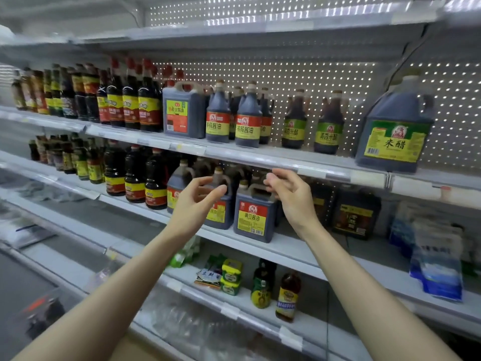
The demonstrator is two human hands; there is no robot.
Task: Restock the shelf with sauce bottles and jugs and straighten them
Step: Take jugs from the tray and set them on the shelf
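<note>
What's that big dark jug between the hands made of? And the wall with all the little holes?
The jug looks like thin plastic, slightly shiny: its handle is moulded into the body and dark sauce shows through. The holed wall is probably white painted metal, since it is flat and punched with neat rows of holes.

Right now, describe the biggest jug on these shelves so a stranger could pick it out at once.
Find the highest shelf holding bottles and follow it to the right end. The jug stands alone there, apart from two green-labelled bottles to its left. It dwarfs them and wears a green-and-yellow label.
</note>
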